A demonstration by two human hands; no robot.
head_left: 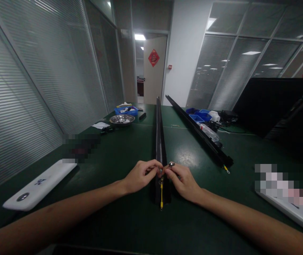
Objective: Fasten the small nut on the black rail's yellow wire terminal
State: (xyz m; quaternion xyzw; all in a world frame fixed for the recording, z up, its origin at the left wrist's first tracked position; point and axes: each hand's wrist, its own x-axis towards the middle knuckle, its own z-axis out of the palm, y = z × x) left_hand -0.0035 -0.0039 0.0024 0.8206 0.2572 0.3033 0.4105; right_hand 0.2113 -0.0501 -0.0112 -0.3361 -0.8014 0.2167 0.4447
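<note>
Thumbs and forefingers drawn close, pinching what I cannot tell, my left hand (141, 177) and right hand (184, 180) meet below centre frame at the black rail (159, 141) running up the middle, a yellow cable (161, 196) at its lower end.

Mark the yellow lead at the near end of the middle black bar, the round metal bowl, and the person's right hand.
Yellow lead (161, 192): head view, on the middle of its length.
Metal bowl (123, 124): head view, on its near wall.
Right hand (185, 181): head view, on the back of the hand.
</note>
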